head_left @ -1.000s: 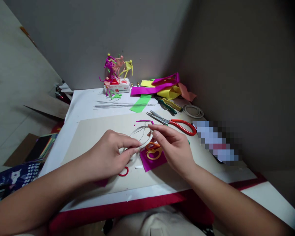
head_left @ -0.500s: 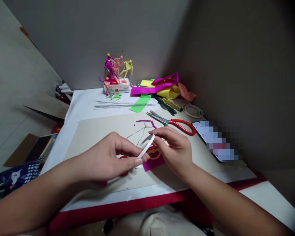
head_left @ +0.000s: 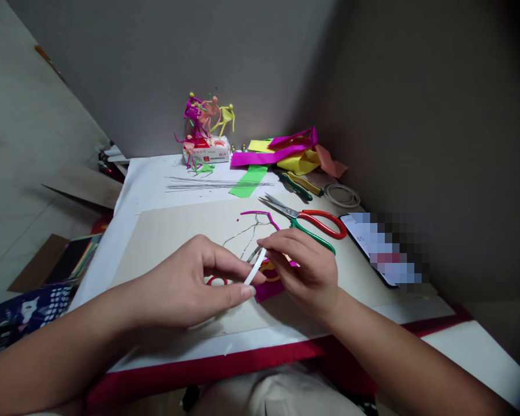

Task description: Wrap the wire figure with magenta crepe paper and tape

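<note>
Head view: left hand [head_left: 190,283] pinches a white strip [head_left: 255,267] low, right hand [head_left: 309,268] pinches it higher, above the worktop [head_left: 138,179]. Beyond: twisted wire [head_left: 255,223], then red-handled scissors [head_left: 291,214], straight wires [head_left: 199,185], figures on a box [head_left: 208,152].

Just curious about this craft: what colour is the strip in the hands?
The strip is white, best in the head view.

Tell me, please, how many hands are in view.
2: the left hand, pinching the white strip low down, and the right hand, at its visible top. I see no others.
</note>
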`<state>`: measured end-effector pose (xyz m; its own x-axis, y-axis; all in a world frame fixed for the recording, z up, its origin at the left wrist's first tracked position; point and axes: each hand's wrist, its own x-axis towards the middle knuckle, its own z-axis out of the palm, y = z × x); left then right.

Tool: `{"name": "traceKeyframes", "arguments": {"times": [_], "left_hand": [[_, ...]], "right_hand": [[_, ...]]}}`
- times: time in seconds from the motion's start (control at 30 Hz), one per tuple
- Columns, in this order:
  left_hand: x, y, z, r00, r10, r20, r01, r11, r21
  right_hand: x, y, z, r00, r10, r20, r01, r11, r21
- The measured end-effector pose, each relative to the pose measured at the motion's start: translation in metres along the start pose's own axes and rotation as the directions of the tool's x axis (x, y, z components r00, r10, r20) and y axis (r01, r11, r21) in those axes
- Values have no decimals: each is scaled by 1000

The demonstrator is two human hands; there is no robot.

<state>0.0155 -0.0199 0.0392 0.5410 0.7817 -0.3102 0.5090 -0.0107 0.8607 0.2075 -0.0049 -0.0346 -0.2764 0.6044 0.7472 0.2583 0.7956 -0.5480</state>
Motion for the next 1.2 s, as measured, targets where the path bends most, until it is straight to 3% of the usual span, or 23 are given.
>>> {"name": "traceKeyframes", "arguments": {"times": [0.2, 0.43, 0.7, 0.97, 1.07, 1.2], "left_hand": [[4, 0, 5, 990, -106, -93, 102, 994, -45], [5, -1, 6, 990, -61, -127, 60, 998, -10], [6, 1, 5, 988, -48, -146, 53, 998, 33], [1, 7, -1, 989, -145, -22, 144, 989, -40], [2, 6, -2, 988, -153, -31, 151, 986, -68], [3, 4, -2, 991, -121, -49, 121, 993, -10]], "right_hand": [[-1, -7, 1, 995, 45, -87, -41, 998, 43], [-3, -16, 7, 998, 45, -53, -40, 996, 83], [-4, -12, 6, 998, 7, 64, -13, 996, 85], [1, -8, 5, 965, 260, 25, -261, 956, 133], [2, -8, 4, 976, 218, 17, -218, 969, 117], [1, -6, 1, 995, 40, 89, -44, 998, 47]]}}
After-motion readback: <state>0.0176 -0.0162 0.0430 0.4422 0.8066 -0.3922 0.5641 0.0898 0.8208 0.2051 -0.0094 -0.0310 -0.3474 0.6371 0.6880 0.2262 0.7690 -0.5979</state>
